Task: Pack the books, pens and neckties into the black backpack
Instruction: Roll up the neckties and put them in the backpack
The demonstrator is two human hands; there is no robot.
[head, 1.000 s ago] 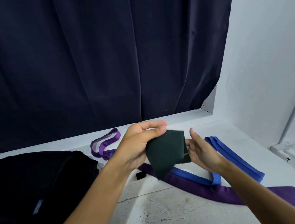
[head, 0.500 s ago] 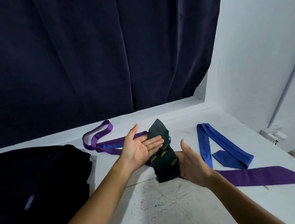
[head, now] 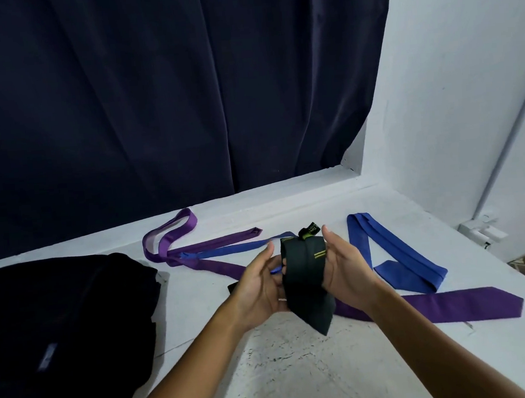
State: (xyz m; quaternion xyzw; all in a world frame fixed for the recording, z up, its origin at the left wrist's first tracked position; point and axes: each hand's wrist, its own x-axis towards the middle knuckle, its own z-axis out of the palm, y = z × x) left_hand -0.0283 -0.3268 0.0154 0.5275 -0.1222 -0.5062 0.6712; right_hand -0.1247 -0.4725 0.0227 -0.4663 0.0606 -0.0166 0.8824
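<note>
**Dark green necktie held between both hands above the counter**

Both hands are holding a folded dark green necktie (head: 305,277) in the air over the white counter (head: 300,378). The left hand (head: 258,287) is cupping the tie's left side with its fingers curling around the fabric, and the right hand (head: 343,267) is pressing against the right side, thumb lying along the top edge. The tie's pointed tip is hanging down toward the counter, and a small label with yellow-green stitching is sticking up at its top.

A purple necktie (head: 451,305) is lying across the counter beneath the hands, its narrow end looping toward the dark curtain (head: 152,97) behind. A blue necktie (head: 394,251) is lying folded to the right, with its thin end running left over the purple one. The black backpack (head: 60,324) is sitting on the counter at the left, well apart from the hands.
</note>
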